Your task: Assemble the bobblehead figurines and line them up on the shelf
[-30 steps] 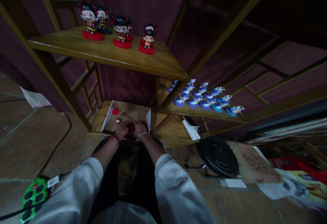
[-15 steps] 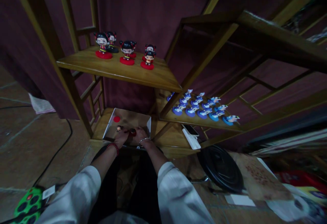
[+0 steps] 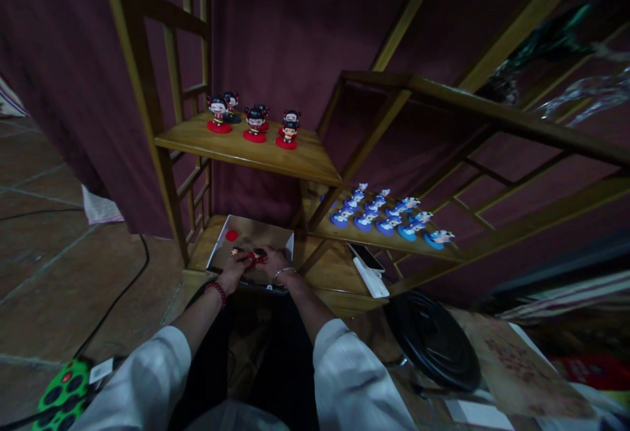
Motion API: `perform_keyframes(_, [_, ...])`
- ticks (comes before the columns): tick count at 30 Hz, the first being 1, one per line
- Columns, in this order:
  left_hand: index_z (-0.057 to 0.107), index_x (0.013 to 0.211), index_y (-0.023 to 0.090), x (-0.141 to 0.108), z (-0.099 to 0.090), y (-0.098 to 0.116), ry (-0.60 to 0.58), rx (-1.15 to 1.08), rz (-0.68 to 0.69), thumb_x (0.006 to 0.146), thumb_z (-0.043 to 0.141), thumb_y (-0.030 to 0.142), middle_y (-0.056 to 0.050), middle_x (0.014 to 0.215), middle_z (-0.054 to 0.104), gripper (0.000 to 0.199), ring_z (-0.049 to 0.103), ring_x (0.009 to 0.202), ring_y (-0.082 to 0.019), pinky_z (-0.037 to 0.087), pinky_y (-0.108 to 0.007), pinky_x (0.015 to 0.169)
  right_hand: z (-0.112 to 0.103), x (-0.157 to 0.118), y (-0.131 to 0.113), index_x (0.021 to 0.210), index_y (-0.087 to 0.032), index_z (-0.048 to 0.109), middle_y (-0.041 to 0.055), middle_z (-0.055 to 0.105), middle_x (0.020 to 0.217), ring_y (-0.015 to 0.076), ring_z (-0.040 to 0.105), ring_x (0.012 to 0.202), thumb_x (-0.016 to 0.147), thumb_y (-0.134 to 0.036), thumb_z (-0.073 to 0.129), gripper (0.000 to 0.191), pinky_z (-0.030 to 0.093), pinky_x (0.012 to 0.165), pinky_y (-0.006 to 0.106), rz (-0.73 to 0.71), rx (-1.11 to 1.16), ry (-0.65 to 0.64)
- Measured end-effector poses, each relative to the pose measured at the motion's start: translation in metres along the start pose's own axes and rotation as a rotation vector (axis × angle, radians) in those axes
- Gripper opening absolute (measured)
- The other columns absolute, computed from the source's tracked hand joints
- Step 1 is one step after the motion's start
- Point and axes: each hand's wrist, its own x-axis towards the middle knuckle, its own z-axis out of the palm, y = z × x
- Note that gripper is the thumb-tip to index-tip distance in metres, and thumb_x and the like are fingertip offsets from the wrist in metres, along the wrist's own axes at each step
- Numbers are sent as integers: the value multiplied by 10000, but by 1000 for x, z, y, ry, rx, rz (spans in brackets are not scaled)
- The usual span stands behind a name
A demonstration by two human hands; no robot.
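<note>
Both my hands are over a shallow cardboard box (image 3: 292,247) on the lower shelf. A small black-haired figure with red parts (image 3: 258,256) is between my left hand (image 3: 233,272) and my right hand (image 3: 273,264), with the fingers of both closed on it. Another small figure (image 3: 236,251) lies in the box just beyond my left fingers, partly hidden. A red disc (image 3: 231,236) lies flat in the box's far left part.
Several black-haired figures on red bases (image 3: 255,123) stand on the upper shelf (image 3: 246,154). To the right, several blue and purple figures (image 3: 365,220) stand in rows. A phone (image 3: 367,257) and a white object (image 3: 370,278) lie right of the box. A black round stool (image 3: 433,339) stands at lower right.
The camera view has shifted, so the shelves appear lower and farther right. More of the black-haired figure's red part now shows between my hands.
</note>
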Motion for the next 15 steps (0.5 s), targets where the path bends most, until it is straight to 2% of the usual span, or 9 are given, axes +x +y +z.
perform_keyframes(4, [572,778,108,-12,-2,7,-28,-200,-18,704,588,86,-53,800,646,79,616,718,-116,507,-292,750,-6,-6,-5,1086,-208,505,14,647,931,130,603,826,597,-128,677,524,474,751,234,2,163,-21])
perform_keyframes(9, [565,737,113,-22,-9,21,-42,-321,-16,684,607,69,-41,765,636,81,613,685,-116,510,-295,732,-13,-9,-22,1073,-193,502,20,653,865,132,612,767,599,-103,669,511,492,706,229,8,270,-9])
perform_keyframes(15, [595,844,124,-29,-14,42,-46,-349,36,612,693,129,-46,773,645,252,597,617,-109,495,-252,626,-23,-13,-41,1046,-211,487,2,640,843,145,617,783,593,-89,653,498,500,739,299,-17,358,14])
